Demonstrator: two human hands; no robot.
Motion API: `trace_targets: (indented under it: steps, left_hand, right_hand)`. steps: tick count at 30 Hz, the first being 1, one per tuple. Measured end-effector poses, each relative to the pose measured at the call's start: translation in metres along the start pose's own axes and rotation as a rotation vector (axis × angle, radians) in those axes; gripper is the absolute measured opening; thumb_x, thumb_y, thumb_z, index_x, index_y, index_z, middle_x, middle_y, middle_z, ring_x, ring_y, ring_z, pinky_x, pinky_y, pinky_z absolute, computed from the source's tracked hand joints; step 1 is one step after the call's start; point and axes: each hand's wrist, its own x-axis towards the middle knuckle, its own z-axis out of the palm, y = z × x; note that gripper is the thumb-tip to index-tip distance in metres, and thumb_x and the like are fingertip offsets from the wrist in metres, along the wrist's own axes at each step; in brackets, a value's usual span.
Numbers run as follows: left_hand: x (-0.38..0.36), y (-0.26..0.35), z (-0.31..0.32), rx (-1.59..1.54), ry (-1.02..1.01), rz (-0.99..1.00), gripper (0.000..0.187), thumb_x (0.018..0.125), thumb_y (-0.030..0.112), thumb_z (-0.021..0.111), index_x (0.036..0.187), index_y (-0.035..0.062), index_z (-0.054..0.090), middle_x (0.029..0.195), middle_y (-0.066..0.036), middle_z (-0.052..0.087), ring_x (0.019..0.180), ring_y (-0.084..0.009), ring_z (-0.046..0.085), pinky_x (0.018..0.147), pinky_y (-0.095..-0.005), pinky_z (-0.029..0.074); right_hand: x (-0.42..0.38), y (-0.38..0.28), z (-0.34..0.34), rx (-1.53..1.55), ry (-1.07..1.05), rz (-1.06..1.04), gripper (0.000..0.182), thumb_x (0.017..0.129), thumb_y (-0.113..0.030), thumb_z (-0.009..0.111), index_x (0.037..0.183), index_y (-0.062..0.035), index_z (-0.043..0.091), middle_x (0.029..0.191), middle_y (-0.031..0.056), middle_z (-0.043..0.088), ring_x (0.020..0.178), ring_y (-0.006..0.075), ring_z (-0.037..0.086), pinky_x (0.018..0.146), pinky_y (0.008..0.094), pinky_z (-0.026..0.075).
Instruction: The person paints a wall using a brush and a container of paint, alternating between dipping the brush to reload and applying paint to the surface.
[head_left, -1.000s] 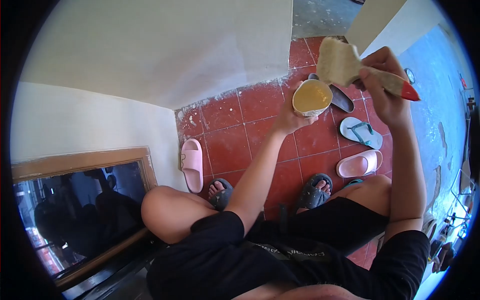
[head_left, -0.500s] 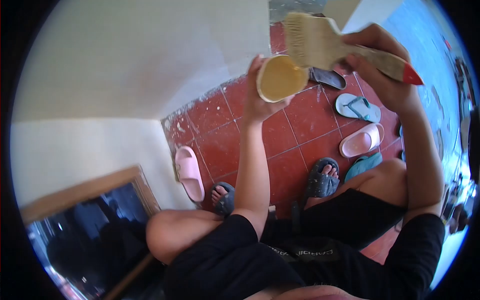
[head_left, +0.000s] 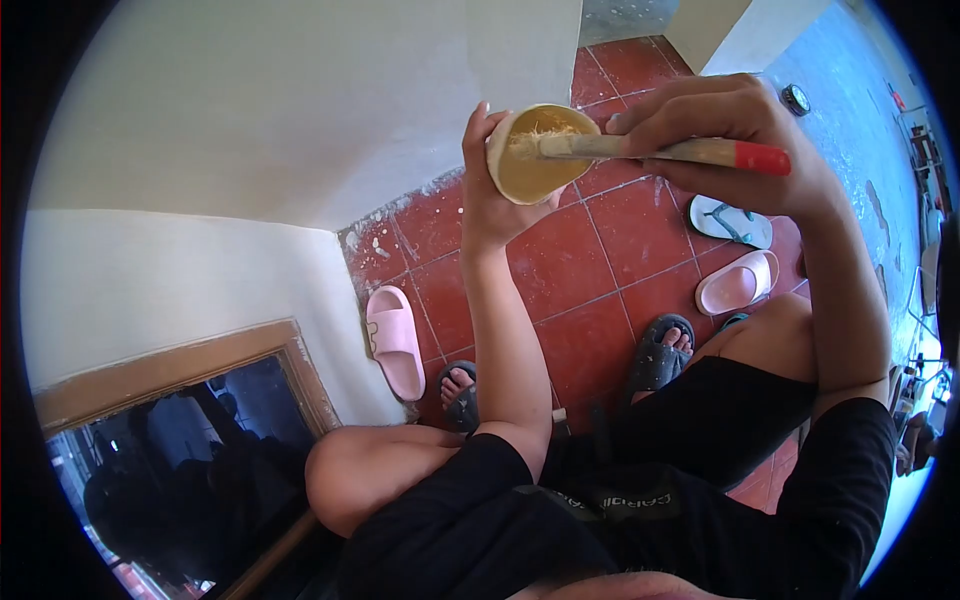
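Observation:
A pale cup (head_left: 507, 180) with yellowish liquid inside is wrapped by the fingers of my left hand (head_left: 487, 205), its mouth tipped toward me. My right hand (head_left: 715, 125) grips a paintbrush (head_left: 700, 151) by its wooden handle, whose end is red. The brush is turned edge-on, and its bristles reach into the cup's mouth, at the liquid. Both hands are raised in front of the wall (head_left: 330, 110), above the tiled floor.
Red floor tiles (head_left: 570, 330) carry white splatters along the wall's foot. Pink slippers (head_left: 396, 345) and a white flip-flop (head_left: 731, 222) lie on the floor near my feet. A wood-framed dark glass pane (head_left: 200, 470) is at lower left, a blue wall (head_left: 850, 130) at right.
The brush has come down and left from above the cup, turned edge-on, and its bristles are now inside. The cup has shifted slightly left. The view has moved a little.

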Motion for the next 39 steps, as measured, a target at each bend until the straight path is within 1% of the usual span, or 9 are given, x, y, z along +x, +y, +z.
trace_targets:
  steps: [6,9,11,18,21,23,26,32,39]
  left_hand:
    - [-0.004,-0.006,0.006,0.259,-0.062,0.009,0.107,0.058,0.005,0.084,0.141,0.0056,0.017,0.124,-0.012,0.047,0.112,-0.0236,0.054,0.096,-0.036,0.045]
    - [-0.005,-0.011,0.01,0.171,-0.08,-0.026,0.107,0.057,0.005,0.084,0.141,0.0063,0.017,0.126,-0.012,0.046,0.113,-0.0242,0.053,0.096,-0.0366,0.045]
    - [-0.005,-0.012,0.012,0.027,-0.081,-0.022,0.106,0.056,0.003,0.083,0.141,0.0071,0.019,0.127,-0.013,0.045,0.114,-0.0249,0.052,0.097,-0.0374,0.045]
    - [-0.003,-0.011,0.012,0.017,-0.109,-0.046,0.102,0.056,0.004,0.081,0.138,0.0081,0.022,0.127,-0.011,0.044,0.117,-0.0242,0.051,0.099,-0.0375,0.044]
    - [-0.003,-0.011,0.011,-0.176,-0.071,-0.07,0.094,0.057,0.007,0.084,0.134,0.0112,0.03,0.122,-0.009,0.048,0.111,-0.0235,0.055,0.092,-0.0357,0.05]
    - [-0.005,-0.01,0.008,-0.325,-0.033,-0.151,0.095,0.058,0.009,0.085,0.133,0.008,0.027,0.128,-0.009,0.043,0.121,-0.022,0.047,0.101,-0.0365,0.043]
    - [-0.004,-0.01,0.009,-0.311,0.012,-0.043,0.094,0.06,0.013,0.086,0.131,0.0062,0.025,0.128,-0.01,0.042,0.119,-0.0219,0.047,0.1,-0.0364,0.042]
    - [-0.006,-0.012,0.012,-0.212,0.039,-0.074,0.097,0.06,0.021,0.088,0.131,0.0054,0.024,0.127,-0.011,0.044,0.118,-0.0223,0.049,0.101,-0.0367,0.042]
    - [-0.003,0.003,0.015,-0.334,0.02,-0.129,0.1,0.057,0.027,0.091,0.131,0.0059,0.027,0.127,-0.011,0.046,0.119,-0.0221,0.048,0.101,-0.0374,0.042]
  right_hand:
    - [0.009,-0.005,0.015,-0.17,-0.08,-0.016,0.022,0.071,0.002,0.068,0.093,-0.0009,0.069,0.086,0.0136,0.069,0.079,0.0274,0.066,0.076,0.0352,0.052]
    - [0.012,-0.003,0.029,-0.185,-0.129,0.025,0.023,0.071,-0.002,0.067,0.093,-0.0054,0.07,0.084,0.0142,0.068,0.078,0.0294,0.065,0.073,0.0373,0.052]
    - [0.013,-0.003,0.036,-0.33,-0.072,0.078,0.02,0.071,-0.005,0.066,0.091,-0.0084,0.07,0.082,0.0133,0.067,0.075,0.0315,0.064,0.07,0.039,0.051]
    - [0.012,0.009,0.055,-0.43,-0.051,0.105,0.019,0.071,-0.004,0.065,0.09,-0.0074,0.064,0.078,0.0116,0.064,0.075,0.0323,0.063,0.067,0.0405,0.052]
    - [0.012,0.008,0.06,-0.427,-0.025,0.13,0.024,0.07,-0.003,0.066,0.093,-0.0095,0.065,0.08,0.0114,0.065,0.076,0.0315,0.064,0.068,0.0406,0.053]
    - [0.013,0.009,0.061,-0.369,-0.024,0.082,0.032,0.068,-0.003,0.068,0.099,-0.0124,0.066,0.084,0.0109,0.066,0.077,0.0303,0.065,0.07,0.0399,0.054]
    - [0.014,0.011,0.062,-0.301,-0.03,0.103,0.036,0.068,-0.002,0.068,0.102,-0.015,0.067,0.084,0.011,0.067,0.076,0.0297,0.066,0.07,0.0392,0.054]
    - [0.016,0.015,0.051,-0.2,-0.042,0.112,0.031,0.069,-0.002,0.068,0.098,-0.0139,0.069,0.077,0.0124,0.067,0.073,0.0298,0.066,0.069,0.0378,0.053]
    - [0.017,0.004,0.047,-0.363,-0.126,0.082,0.027,0.07,0.001,0.066,0.093,-0.0118,0.071,0.079,0.0127,0.067,0.073,0.0292,0.066,0.069,0.037,0.053]
